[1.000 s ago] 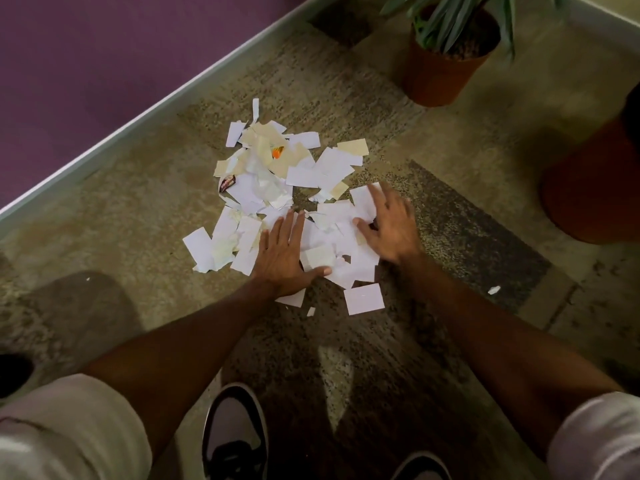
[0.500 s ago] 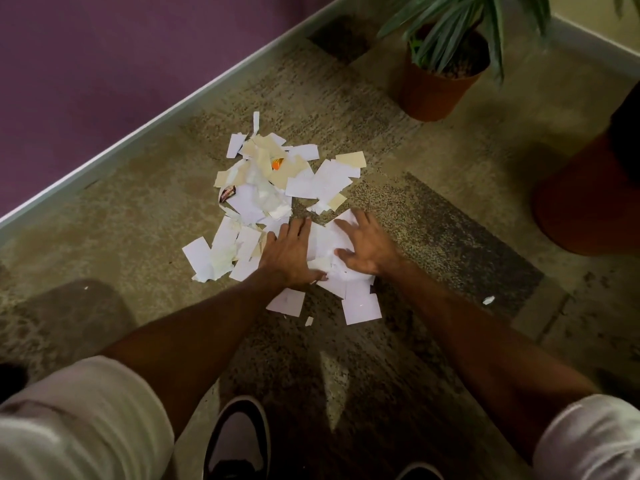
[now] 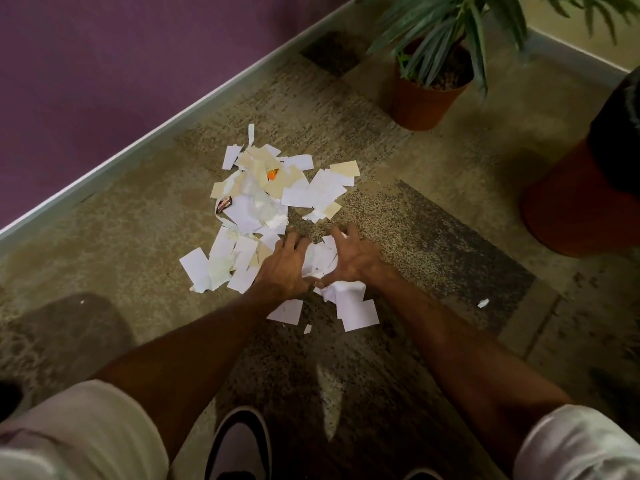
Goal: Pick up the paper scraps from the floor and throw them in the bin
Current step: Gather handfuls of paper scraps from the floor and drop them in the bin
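The paper scraps (image 3: 277,199), white and cream in colour, lie in a loose pile on the patterned carpet (image 3: 433,230), near the pale skirting board (image 3: 156,133) that runs below the purple wall (image 3: 104,57). One orange fragment (image 3: 272,173) sits among the upper pieces, and a small dark wrapper (image 3: 223,204) lies at the pile's left edge. The left hand (image 3: 285,268) rests palm down on the near part of the pile, fingers curled and drawn inward over the sheets. The right hand (image 3: 351,259) faces it from the other side, fingers bent and spread, with a bunched cluster of white pieces pressed between the two hands; the thumbs nearly meet at the near side. Neither hand has closed fully on the paper. Several larger white sheets (image 3: 358,311) lie flat just beneath the wrists. A single small scrap (image 3: 482,302) lies well apart to the right on a darker carpet tile. A potted plant (image 3: 427,98) in a terracotta pot stands beyond the pile. A larger reddish container (image 3: 575,209) with a dark lining stands at the right edge; it may be the bin, though this cannot be confirmed. A black and white shoe (image 3: 239,445) shows at the bottom edge.
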